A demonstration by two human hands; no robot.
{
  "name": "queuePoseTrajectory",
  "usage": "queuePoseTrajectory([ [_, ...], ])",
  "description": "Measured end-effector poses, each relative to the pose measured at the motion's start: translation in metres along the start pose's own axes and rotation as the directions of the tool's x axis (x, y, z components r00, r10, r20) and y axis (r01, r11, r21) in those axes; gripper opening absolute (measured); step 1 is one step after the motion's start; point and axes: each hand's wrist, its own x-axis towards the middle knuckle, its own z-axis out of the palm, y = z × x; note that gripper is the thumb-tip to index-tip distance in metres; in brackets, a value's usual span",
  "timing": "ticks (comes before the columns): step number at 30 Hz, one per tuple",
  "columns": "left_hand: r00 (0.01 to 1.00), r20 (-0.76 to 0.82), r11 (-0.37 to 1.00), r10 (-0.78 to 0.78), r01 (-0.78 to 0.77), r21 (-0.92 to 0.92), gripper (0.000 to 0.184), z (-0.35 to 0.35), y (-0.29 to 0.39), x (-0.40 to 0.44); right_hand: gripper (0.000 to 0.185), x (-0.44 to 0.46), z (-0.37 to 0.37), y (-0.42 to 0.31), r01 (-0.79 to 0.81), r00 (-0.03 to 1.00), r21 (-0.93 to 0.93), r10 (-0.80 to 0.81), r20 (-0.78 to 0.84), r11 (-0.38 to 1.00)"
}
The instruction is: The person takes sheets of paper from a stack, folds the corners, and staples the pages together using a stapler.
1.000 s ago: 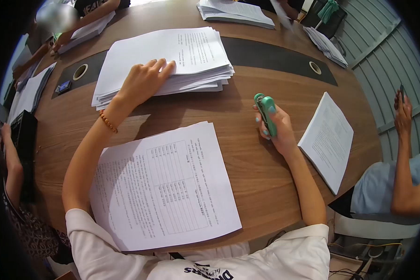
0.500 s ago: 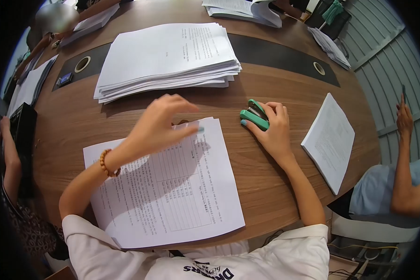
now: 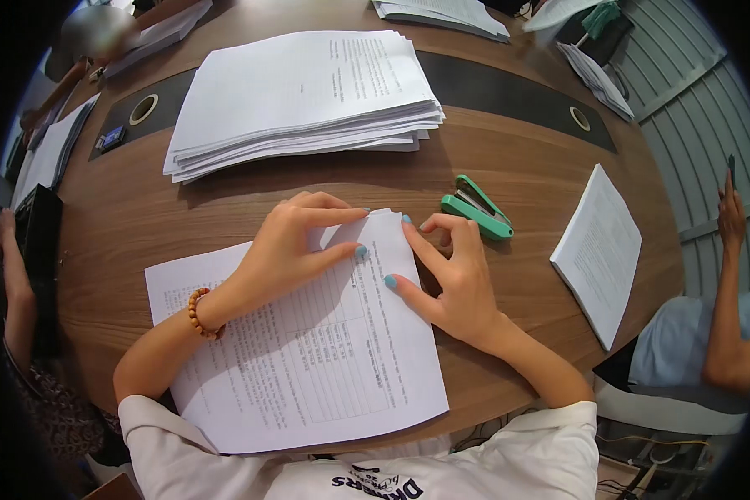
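Paper (image 3: 342,400) is lying nearer the person than the stapler (image 3: 479,218), which the right hand (image 3: 462,292) is no longer holding; freed, it's joining the left hand (image 3: 292,242) at the corner nearest the stapler, thumbs spreading from fingers, seemingly touching the edges from where I'm standing.

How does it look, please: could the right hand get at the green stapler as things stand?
Likely yes: the stapler lies beside the right hand on the table, nothing visibly blocking it, though that hand touches the paper.
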Motion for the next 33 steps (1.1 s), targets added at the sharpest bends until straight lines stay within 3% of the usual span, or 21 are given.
queuePoseTrajectory([
  [5, 0.999, 0.003, 0.998, 0.036, -0.036, 0.05, 0.038, -0.0005, 0.0008, -0.0009, 0.048, 0.0008, 0.0002, -0.0034, 0.071, 0.994, -0.151, -0.082, -0.073, 0.986],
  [14, 0.995, -0.061, 0.996, 0.084, -0.081, 0.047, 0.035, 0.0015, 0.0009, -0.0017, 0.036, -0.0008, 0.005, -0.0029, 0.091, 0.99, 0.007, -0.089, -0.113, 0.996],
  [18, 0.989, -0.081, 0.985, 0.122, -0.11, 0.129, 0.025, -0.0011, 0.0025, -0.004, 0.043, -0.0005, 0.0037, -0.0012, 0.181, 0.974, -0.036, -0.184, -0.13, 0.983],
  [21, 0.992, -0.068, 0.992, 0.111, -0.106, 0.07, 0.016, -0.0016, 0.0008, -0.004, 0.05, 0.0, 0.0037, -0.0023, 0.13, 0.987, 0.021, -0.127, -0.098, 0.991],
  [23, 0.992, -0.059, 0.994, 0.11, -0.109, 0.006, 0.015, -0.0013, -0.0015, -0.0033, 0.057, 0.0039, 0.0038, -0.0054, -0.053, 0.989, 0.204, 0.079, -0.123, 0.977],
  [27, 0.99, -0.048, 0.991, 0.129, -0.131, -0.038, 0.015, -0.001, -0.0053, -0.0025, 0.058, 0.0031, 0.003, 0.002, -0.01, 1.0, 0.126, 0.009, 0.002, 0.992],
  [33, 0.991, -0.048, 0.992, 0.126, -0.127, -0.01, 0.014, -0.0015, -0.0016, -0.0022, 0.052, 0.0015, 0.0043, 0.0025, 0.004, 1.0, 0.155, -0.005, 0.006, 0.988],
])
